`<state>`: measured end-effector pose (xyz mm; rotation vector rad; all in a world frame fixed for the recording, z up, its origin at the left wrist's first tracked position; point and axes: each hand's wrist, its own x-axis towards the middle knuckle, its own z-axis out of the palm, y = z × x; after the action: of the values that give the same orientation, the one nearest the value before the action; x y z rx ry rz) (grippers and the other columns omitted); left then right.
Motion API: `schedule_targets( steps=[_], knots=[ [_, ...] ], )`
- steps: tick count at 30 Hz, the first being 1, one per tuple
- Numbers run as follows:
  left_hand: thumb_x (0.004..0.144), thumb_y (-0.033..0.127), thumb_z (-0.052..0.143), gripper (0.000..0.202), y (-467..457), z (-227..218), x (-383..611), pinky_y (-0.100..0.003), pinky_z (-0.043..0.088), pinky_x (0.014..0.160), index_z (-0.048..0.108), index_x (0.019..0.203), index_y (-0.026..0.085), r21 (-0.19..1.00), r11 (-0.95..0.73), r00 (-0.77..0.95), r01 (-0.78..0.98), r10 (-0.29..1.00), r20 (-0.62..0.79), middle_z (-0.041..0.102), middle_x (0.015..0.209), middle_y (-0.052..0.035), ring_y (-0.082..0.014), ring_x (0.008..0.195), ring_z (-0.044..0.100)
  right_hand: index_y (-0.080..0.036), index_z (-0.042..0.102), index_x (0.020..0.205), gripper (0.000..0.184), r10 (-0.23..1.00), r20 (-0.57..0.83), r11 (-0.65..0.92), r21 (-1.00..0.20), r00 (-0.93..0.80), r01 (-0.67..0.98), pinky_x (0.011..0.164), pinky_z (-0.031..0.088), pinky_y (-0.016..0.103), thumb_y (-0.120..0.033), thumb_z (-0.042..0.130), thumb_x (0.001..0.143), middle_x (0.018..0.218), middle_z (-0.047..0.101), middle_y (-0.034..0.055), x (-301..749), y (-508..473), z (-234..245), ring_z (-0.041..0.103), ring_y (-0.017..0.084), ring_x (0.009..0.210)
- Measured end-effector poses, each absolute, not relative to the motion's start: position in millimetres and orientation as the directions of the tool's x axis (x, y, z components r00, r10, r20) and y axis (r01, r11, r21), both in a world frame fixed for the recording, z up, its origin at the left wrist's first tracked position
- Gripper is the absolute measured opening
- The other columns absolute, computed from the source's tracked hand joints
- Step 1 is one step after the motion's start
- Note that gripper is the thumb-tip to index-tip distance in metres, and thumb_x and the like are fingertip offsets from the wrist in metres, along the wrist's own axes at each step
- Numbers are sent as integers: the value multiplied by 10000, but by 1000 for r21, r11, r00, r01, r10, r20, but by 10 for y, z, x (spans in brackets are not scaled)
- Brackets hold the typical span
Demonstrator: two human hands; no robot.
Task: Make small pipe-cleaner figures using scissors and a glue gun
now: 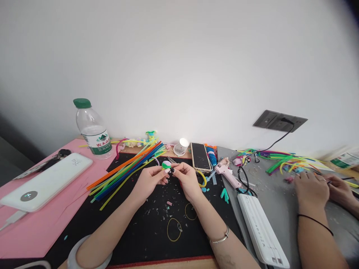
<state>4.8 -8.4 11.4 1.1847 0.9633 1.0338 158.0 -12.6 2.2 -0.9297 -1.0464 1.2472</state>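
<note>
My left hand (150,180) and my right hand (187,179) meet over the black mat (134,231). Together they pinch a small round piece of coiled pipe cleaner (166,164), green with pink and white. The fingers of both hands are closed on it. A bundle of long coloured pipe cleaners (126,170) lies just left of my left hand. A yellow loop (202,178) lies beside my right hand.
A water bottle (93,130) and a white power bank (45,181) sit on pink paper at the left. A phone (200,157), a pink glue gun (227,171) and another power bank (262,231) are to the right. Another person's hands (322,190) work among pipe cleaners at far right.
</note>
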Motion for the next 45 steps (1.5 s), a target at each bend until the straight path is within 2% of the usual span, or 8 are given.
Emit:
schedule_targets(
  steps=[4, 7, 14, 18, 22, 27, 34, 45],
  knots=[
    [757, 381, 666, 268, -75, 124, 44, -224, 449, 559, 648, 610, 158, 1000, 18, 239, -14, 971, -14, 595, 561, -18, -126, 549, 552, -173, 631, 642, 179, 995, 95, 100, -963, 31, -251, 630, 450, 238, -271, 781, 641, 880, 660, 28, 1597, -111, 22, 572, 128, 724],
    [763, 412, 653, 282, -55, 106, 32, -251, 475, 592, 649, 626, 166, 1000, 12, 174, 17, 985, -15, 609, 584, -28, -143, 566, 563, -180, 633, 699, 212, 996, 55, 69, -969, 67, -237, 503, 408, 205, -351, 755, 673, 710, 626, -3, 1619, -88, -1, 502, 88, 552],
    [745, 313, 683, 157, -71, 138, 7, -259, 472, 617, 666, 647, 192, 985, -164, 153, 45, 976, 156, 614, 624, -28, -172, 630, 565, -175, 533, 551, 417, 1000, -10, -7, -968, 11, -250, 311, 125, 186, -521, 621, 765, 350, 402, -73, 1691, -37, -87, 248, 33, 270],
    [775, 229, 626, 107, -142, 207, 17, -245, 480, 677, 715, 832, 217, 898, -416, 388, 144, 858, 336, 669, 1027, -48, -190, 848, 596, -169, 529, 554, 443, 999, -36, -41, -969, -25, -244, 305, 124, 179, -555, 629, 747, 321, 378, -84, 1741, -16, -102, 226, 27, 260],
    [857, 235, 521, 190, -183, 211, 29, -260, 502, 741, 700, 921, 231, 806, -530, 567, 264, 761, 315, 542, 1347, -46, -198, 993, 602, -165, 510, 524, 481, 988, -125, -142, -963, -88, -228, 284, 139, 183, -589, 647, 708, 357, 436, -59, 1785, 8, -121, 246, 26, 264],
    [873, 262, 515, 188, -183, 191, 31, -282, 511, 802, 699, 884, 226, 785, -537, 592, 309, 755, 283, 495, 1411, -38, -227, 1084, 583, -173, 486, 497, 510, 975, -187, -208, -959, -123, -191, 270, 126, 179, -614, 661, 683, 302, 375, -72, 1793, 6, -119, 230, 29, 245],
    [868, 287, 524, 190, -184, 197, 34, -274, 516, 665, 690, 849, 198, 811, -471, 547, 348, 804, 232, 394, 1487, -60, -151, 780, 628, -176, 471, 505, 535, 974, -197, -216, -957, -117, -193, 259, 107, 165, -648, 663, 669, 289, 355, -86, 1762, -18, -106, 207, 19, 234],
    [858, 290, 534, 214, -176, 186, 52, -263, 505, 693, 635, 704, 181, 822, -482, 618, 303, 756, 216, 485, 1424, -47, -214, 1018, 612, -180, 494, 502, 466, 972, -228, -234, -965, -61, -117, 242, 165, 181, -566, 615, 733, 264, 343, -80, 1745, -27, -103, 222, 43, 211]
  ],
)
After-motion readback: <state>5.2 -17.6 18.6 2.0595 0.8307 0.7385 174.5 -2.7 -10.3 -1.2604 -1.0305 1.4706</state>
